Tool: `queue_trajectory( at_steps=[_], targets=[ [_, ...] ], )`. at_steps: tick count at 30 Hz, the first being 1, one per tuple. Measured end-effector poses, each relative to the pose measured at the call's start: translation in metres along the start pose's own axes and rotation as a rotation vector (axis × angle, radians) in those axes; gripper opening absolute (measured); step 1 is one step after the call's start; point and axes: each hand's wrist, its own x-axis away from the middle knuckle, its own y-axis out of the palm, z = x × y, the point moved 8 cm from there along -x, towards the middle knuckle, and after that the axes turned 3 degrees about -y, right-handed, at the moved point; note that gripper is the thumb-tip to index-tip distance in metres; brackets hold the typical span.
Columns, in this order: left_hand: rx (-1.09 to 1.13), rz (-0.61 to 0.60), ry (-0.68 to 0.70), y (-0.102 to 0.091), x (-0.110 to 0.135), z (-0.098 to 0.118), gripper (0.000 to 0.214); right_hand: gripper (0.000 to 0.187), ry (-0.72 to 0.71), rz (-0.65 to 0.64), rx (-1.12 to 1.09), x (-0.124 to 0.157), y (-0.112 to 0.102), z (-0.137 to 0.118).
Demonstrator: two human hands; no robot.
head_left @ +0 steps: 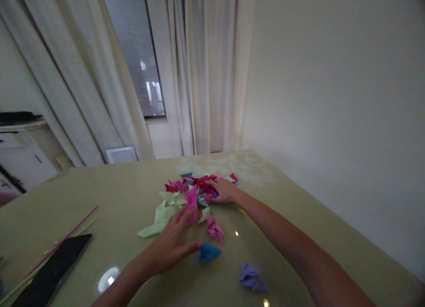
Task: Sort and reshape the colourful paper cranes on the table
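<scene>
A pile of folded paper pieces (pixel 191 196) in pink, red, pale green, blue and white lies in the middle of the table, like origami. My right hand (pixel 224 190) reaches over its far right side, fingers spread on the red and pink pieces; whether it grips one I cannot make out. My left hand (pixel 171 245) is open at the near side, fingertips by a bright pink piece (pixel 191 203) and a pale green one (pixel 162 214). Its thumb points at a blue folded paper (pixel 209 252). Closer to me sits a purple folded paper (pixel 252 277); a pink one (pixel 214 228) lies between.
On the left of the glossy table (pixel 119 201) lie a dark tablet-like device (pixel 55 269) and two thin sticks, one pink (pixel 71 232) and one green. A wall (pixel 332 99) runs along the right edge. Curtains (pixel 212 77) and a window (pixel 136 50) stand behind.
</scene>
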Motion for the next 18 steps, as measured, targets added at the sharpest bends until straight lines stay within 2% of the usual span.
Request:
queue_trajectory(
  at_steps=[4,6,8,10,12,15,18],
  targets=[
    [-0.1,0.013,0.108,0.02,-0.001,0.04,0.114,0.07,-0.065,0.001,0.101,-0.012,0.006,-0.029],
    [-0.162,0.077,0.117,0.024,-0.014,0.05,0.115,0.06,-0.092,-0.006,0.125,-0.011,0.011,-0.041],
    [-0.212,0.154,0.112,0.022,-0.032,0.054,0.106,0.051,-0.12,-0.004,0.103,-0.005,0.014,-0.049],
    [-0.253,0.206,0.091,0.017,-0.053,0.052,0.097,0.047,-0.116,0.007,0.066,0.004,0.017,-0.053],
    [-0.276,0.21,0.048,0.01,-0.073,0.043,0.096,0.052,-0.1,0.007,0.053,0.016,0.019,-0.053],
    [-0.291,0.122,0.001,0.003,-0.102,0.024,0.103,0.052,-0.09,0.002,0.076,0.031,0.021,-0.055],
    [-0.302,0.008,-0.043,-0.002,-0.127,0.001,0.099,0.033,-0.086,0.003,0.096,0.037,0.018,-0.057]
  ],
)
